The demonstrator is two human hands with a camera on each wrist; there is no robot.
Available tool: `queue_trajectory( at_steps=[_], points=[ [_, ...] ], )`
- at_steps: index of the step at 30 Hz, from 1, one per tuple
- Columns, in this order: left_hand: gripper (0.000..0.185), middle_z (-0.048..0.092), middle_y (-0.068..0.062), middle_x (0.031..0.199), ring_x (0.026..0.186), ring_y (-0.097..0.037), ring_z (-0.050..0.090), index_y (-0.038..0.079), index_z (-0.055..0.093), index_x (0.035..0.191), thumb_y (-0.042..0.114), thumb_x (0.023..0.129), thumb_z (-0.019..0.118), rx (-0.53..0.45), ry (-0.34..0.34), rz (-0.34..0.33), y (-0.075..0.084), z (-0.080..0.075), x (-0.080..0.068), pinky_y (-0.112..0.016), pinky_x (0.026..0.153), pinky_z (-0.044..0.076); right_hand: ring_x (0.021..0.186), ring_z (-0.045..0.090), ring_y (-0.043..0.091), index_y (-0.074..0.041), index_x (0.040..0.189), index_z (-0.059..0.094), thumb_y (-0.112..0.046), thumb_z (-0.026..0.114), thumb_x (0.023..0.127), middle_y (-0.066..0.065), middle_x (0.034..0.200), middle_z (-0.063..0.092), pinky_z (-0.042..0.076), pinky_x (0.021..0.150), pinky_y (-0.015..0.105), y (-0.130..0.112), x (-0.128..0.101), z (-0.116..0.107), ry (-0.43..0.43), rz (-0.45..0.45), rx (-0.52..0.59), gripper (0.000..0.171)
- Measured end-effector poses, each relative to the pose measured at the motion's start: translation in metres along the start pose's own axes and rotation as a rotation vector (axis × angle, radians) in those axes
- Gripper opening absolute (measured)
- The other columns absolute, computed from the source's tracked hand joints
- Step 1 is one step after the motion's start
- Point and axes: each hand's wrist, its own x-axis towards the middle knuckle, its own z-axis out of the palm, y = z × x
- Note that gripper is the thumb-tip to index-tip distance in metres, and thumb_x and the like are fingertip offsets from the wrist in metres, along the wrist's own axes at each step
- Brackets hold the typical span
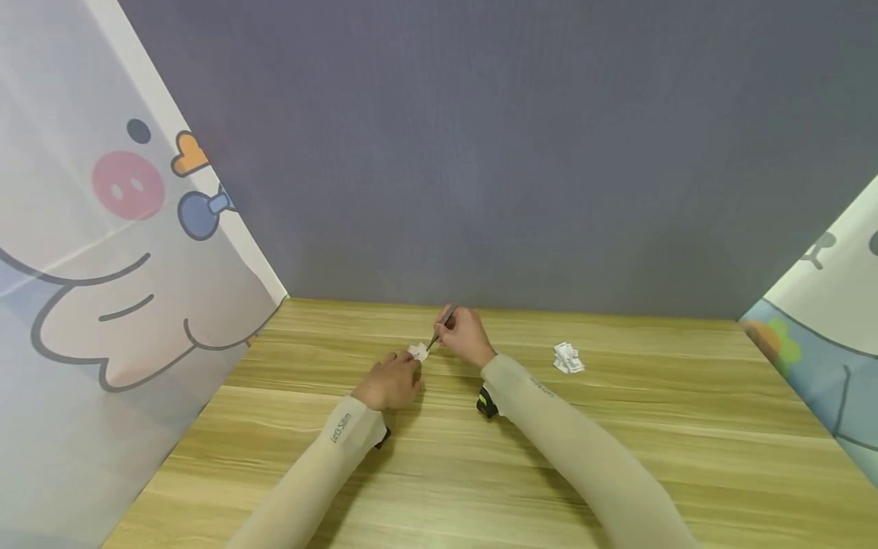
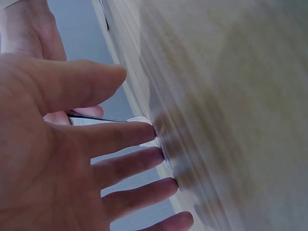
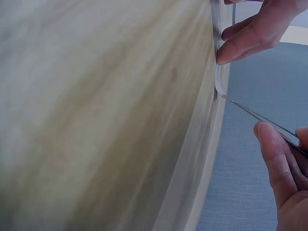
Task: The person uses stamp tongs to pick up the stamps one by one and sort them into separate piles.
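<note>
Wood-grain tabletop (image 1: 428,488) under both hands. Left hand (image 1: 392,381): fingers fairly straight, spread, thumb clear; fingertips touch white paper slips (image 1: 418,351) lying between hands. Right hand (image 1: 466,336): thumb and fingers pinch tweezers (image 1: 448,315), tips at slips' edge; whether tips grip paper, cannot tell. Slip pile (image 1: 568,357) well apart, to right. Slips likely feather-light, thin, flexible, prone to slide or crease; best hold probably one edge, shallow pinch.
</note>
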Motion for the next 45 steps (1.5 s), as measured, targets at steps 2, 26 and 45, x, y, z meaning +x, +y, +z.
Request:
queue_trajectory(
  at_steps=[2, 26, 45],
  points=[
    [0.050, 0.038, -0.012, 0.144, 0.133, -0.038, 0.030, 0.002, 0.049, 0.136, 0.032, 0.097, 0.054, 0.007, -0.003, 0.003, 0.003, -0.001, 0.000, -0.056, 0.103, 0.030, 0.066, 0.065, 0.028, -0.004, 0.082, 0.061, 0.000, 0.060, 0.091, 0.014, 0.077, 0.064, 0.056, 0.056, 0.034, 0.001, -0.001, -0.002, 0.001, 0.003, -0.003, 0.009],
    [0.045, 0.036, -0.015, 0.142, 0.129, -0.033, 0.033, 0.002, 0.053, 0.129, 0.033, 0.096, 0.055, -0.037, 0.031, 0.033, 0.013, 0.007, 0.018, -0.052, 0.103, 0.032, 0.074, 0.066, 0.037, 0.001, 0.090, 0.062, -0.003, 0.061, 0.091, 0.018, 0.080, 0.065, 0.056, 0.066, 0.048, 0.012, -0.028, -0.099, 0.032, 0.022, -0.057, 0.004],
    [0.049, 0.029, -0.002, 0.152, 0.138, -0.030, 0.023, 0.013, 0.037, 0.146, 0.029, 0.100, 0.046, 0.002, -0.053, 0.249, 0.069, 0.013, 0.041, -0.058, 0.107, 0.023, 0.068, 0.066, 0.032, -0.003, 0.086, 0.063, -0.005, 0.063, 0.090, 0.013, 0.077, 0.065, 0.057, 0.059, 0.038, 0.036, -0.056, -0.131, -0.010, 0.007, -0.202, 0.005]
  ],
)
